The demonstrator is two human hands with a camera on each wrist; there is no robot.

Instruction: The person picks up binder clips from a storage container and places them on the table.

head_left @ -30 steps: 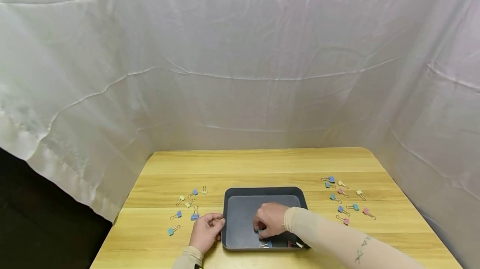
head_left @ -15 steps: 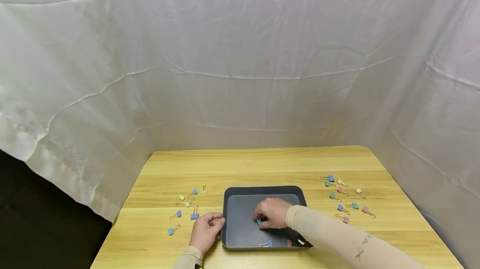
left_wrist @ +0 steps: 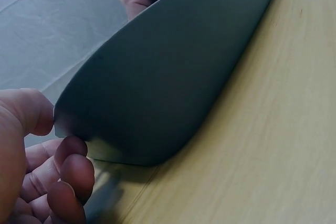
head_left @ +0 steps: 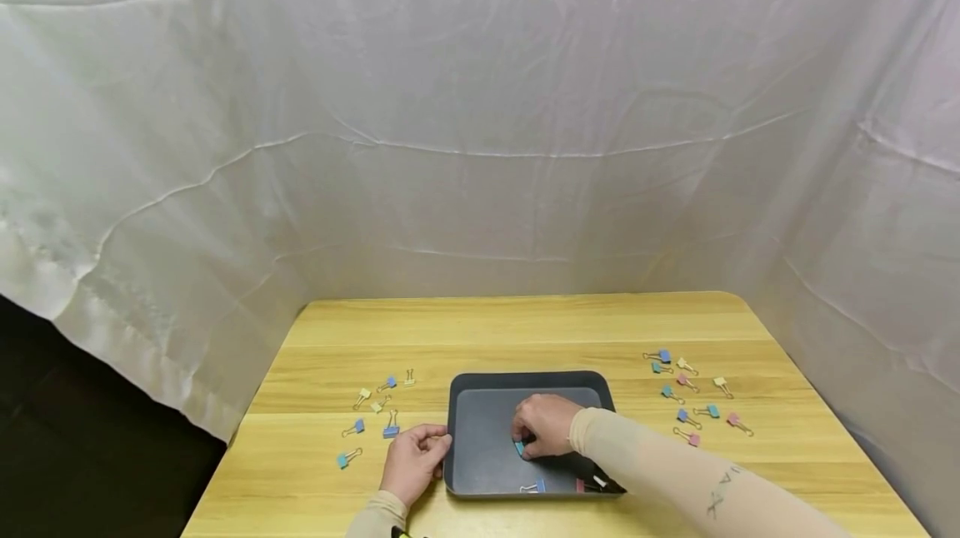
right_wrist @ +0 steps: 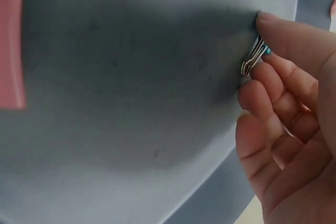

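A dark grey tray (head_left: 480, 459) stands near the table's front. At its left side, my left hand (head_left: 411, 465) pinches the rim; the left wrist view shows the thumb on the edge and curled fingers (left_wrist: 77, 174) against the outer wall. Inside the tray, my right hand (head_left: 547, 425) pinches a small teal binder clip (head_left: 519, 448) low over the floor. Its wire handles (right_wrist: 254, 59) show between thumb and fingers in the right wrist view. A blue binder clip (head_left: 539, 485) and a pink one (head_left: 581, 485) lie along the tray's near side, with the right sleeve partly covering that corner.
Left of the tray lie several blue, yellow and teal binder clips (head_left: 358, 426). Several more, pink ones included (head_left: 734, 419), are scattered at the right. Pale cloth (head_left: 480, 105) hangs behind and beside the wooden table (head_left: 525, 330).
My right hand has shifted slightly away from the tray's near side, still pinching the teal clip, uncovering the pink clip there. The left hand stays at the rim.
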